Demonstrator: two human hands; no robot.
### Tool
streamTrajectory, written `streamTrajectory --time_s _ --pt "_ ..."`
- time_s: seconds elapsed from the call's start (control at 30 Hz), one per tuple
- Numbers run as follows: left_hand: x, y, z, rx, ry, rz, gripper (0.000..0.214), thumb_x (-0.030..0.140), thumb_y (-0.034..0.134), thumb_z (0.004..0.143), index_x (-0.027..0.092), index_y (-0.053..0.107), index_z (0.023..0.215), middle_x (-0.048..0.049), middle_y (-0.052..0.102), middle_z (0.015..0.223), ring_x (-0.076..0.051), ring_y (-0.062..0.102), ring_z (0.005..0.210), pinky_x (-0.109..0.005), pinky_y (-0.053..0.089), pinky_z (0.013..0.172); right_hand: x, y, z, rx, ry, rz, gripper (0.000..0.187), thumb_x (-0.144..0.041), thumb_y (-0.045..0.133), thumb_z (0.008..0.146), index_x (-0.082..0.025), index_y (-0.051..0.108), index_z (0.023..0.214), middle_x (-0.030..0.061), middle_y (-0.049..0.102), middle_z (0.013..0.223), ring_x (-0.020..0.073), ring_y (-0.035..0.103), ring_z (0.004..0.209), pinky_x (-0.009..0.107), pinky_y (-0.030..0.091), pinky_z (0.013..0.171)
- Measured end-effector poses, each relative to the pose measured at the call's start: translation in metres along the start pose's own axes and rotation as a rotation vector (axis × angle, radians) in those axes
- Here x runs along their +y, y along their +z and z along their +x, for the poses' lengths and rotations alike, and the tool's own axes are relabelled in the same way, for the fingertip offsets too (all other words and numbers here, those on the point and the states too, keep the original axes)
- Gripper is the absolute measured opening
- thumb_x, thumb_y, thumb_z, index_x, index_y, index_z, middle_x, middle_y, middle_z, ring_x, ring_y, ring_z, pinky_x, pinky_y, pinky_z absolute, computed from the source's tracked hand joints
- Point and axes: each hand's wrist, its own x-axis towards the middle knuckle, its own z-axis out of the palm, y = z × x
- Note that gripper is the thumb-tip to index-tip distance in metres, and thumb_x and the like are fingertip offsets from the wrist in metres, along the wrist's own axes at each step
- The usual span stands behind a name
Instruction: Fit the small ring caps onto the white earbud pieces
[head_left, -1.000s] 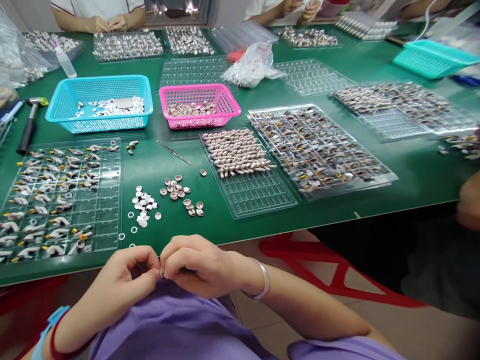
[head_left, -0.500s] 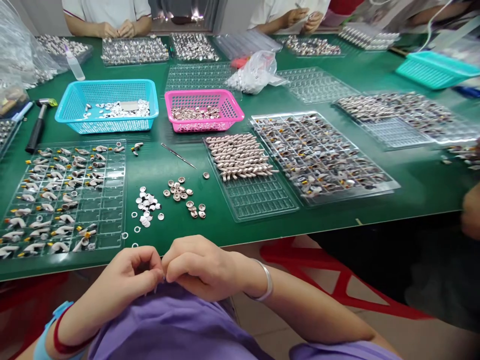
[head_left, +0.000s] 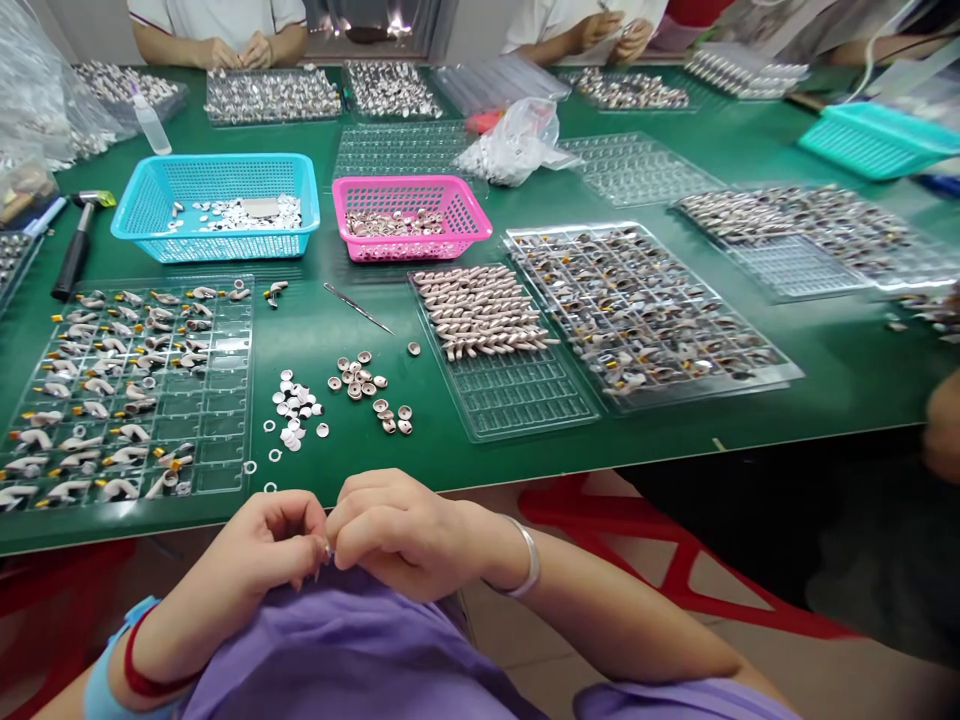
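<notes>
My left hand [head_left: 266, 550] and my right hand [head_left: 397, 530] meet in my lap just below the green table's edge [head_left: 525, 470], fingertips pinched together on a tiny part [head_left: 328, 549] too small to name. On the table just beyond them lie loose white rings and discs [head_left: 291, 412] and small brown cups [head_left: 369, 392]. A clear compartment tray [head_left: 217, 440] with bent parts with yellow tips sits to the left. Another clear tray [head_left: 517, 395] with rows of pinkish pieces lies to the right.
A blue basket [head_left: 217, 205] and a pink basket [head_left: 409, 215] stand behind the loose parts, tweezers [head_left: 356, 307] between. A hammer [head_left: 75, 250] lies far left. More filled trays [head_left: 645, 305] spread right. Other people's hands [head_left: 232, 50] work at the far edge.
My view shifted slightly. Both hands stay pinched together in my lap, with only small finger movement.
</notes>
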Motion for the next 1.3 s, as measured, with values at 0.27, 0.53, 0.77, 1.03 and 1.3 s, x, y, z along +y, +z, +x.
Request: streamTrajectory --time_s 0.27,0.53,0.77,1.03,1.3 --pt "-0.0034 -0.0033 0.0008 -0.013 0.018 0.003 0.014 0.027 0.066 0.070 0.017 0.060 0.061 0.0051 0.052 0.056 -0.009 0.043 0.055 -0.020 0.034 0.051 0.0044 0.0043 -0.0071 -0.020 0.038 -0.035 0.016 -0.007 0.042 0.095 -0.021 0.045 0.103 0.0025 0.066 0.081 0.0121 0.062 0.072 0.023 0.051 0.069" --pt "0.0021 -0.0035 -0.0029 -0.018 0.016 0.121 0.016 0.032 0.064 0.078 0.018 0.062 0.070 0.0045 0.055 0.063 -0.009 0.046 0.053 -0.020 0.038 0.051 0.0014 0.0004 -0.0030 0.010 0.040 -0.046 0.011 -0.010 0.043 0.098 -0.020 0.044 0.102 0.0037 0.068 0.083 0.0119 0.065 0.078 0.021 0.052 0.071" --pt "0.0038 -0.0033 -0.0012 0.019 0.001 0.166 0.012 0.028 0.065 0.071 0.018 0.059 0.068 0.0046 0.053 0.060 -0.010 0.044 0.054 -0.021 0.036 0.050 0.0003 -0.0004 -0.0009 0.048 0.038 -0.083 0.011 -0.009 0.044 0.097 -0.020 0.047 0.100 0.0041 0.069 0.083 0.0119 0.065 0.075 0.021 0.052 0.069" --pt "-0.0013 -0.0050 0.0010 0.037 0.012 0.173 0.005 0.022 0.060 0.067 0.018 0.058 0.066 0.0061 0.051 0.058 -0.009 0.041 0.054 -0.022 0.032 0.050 0.0000 -0.0006 0.0001 0.035 0.033 -0.116 0.013 -0.008 0.043 0.096 -0.019 0.048 0.099 0.0035 0.069 0.080 0.0124 0.063 0.071 0.022 0.050 0.066" --pt "-0.0039 -0.0034 0.0029 0.009 -0.006 0.025 0.009 0.021 0.062 0.064 0.018 0.056 0.060 0.0072 0.052 0.053 -0.008 0.043 0.051 -0.020 0.031 0.050 0.0015 -0.0034 0.0017 -0.040 -0.001 -0.095 0.018 -0.005 0.040 0.093 -0.020 0.049 0.097 0.0036 0.070 0.084 0.0138 0.061 0.070 0.025 0.049 0.067"
